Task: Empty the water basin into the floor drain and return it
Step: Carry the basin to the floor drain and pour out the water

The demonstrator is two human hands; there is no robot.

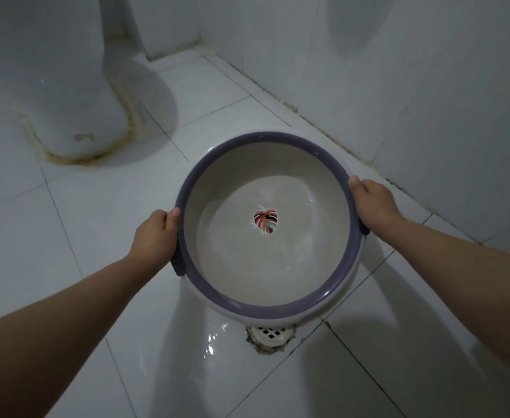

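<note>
Under both hands, white tiled floor (pixel 66 267) fills most of the view, dark grout lines, wet glossy patch below and between the forearms. Tiled wall (pixel 428 86) runs beyond the right hand, stained joint where it meets the floor. Toilet base (pixel 60 95) sits well beyond the left hand, brownish sealant ring around its foot. Between the hands: water basin (pixel 266 254), round, white body, purple rim, held off the floor, mouth facing up at the camera. Shallow clear water pools in the bottom, over a small red leaf print (pixel 264 221) at the centre. Left hand (pixel 155 236) grips the rim on the basin's left side, thumb hooked over the top edge, fingers curled under by a purple side handle. Right hand (pixel 373 202) grips the opposite rim the same way, thumb on top, fingers wrapped below out of sight. Both hands closed on the basin, arms extended. Floor drain (pixel 270 337) sits below the basin's near edge, between the forearms, closer to the right one; white grate, rough broken tile edge around it, top part hidden by the basin.
</note>
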